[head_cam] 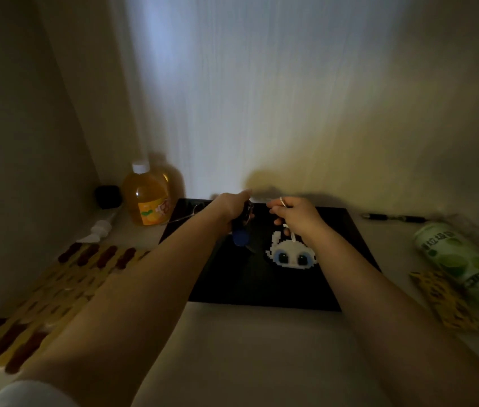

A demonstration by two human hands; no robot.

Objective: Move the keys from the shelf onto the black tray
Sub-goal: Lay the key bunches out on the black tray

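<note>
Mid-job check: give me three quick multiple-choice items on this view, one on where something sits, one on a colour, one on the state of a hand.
1. Where does the orange drink bottle stand relative to the black tray?
A. Beyond its far left corner
B. On the tray's middle
C. Off its right edge

2. What colour is the bottle's cap?
A. Red
B. White
C. Green

3. What is the left hand doing?
A. Lying flat and open on the shelf
B. Closed around a dark key bundle with a blue tag, over the tray
C. Holding the bottle

Answers:
1 A: the bottle stands by the back wall, left of the tray's far corner.
2 B: the cap shows white above the orange liquid.
3 B: the fingers wrap the bundle and the tag hangs below the fist.
</note>
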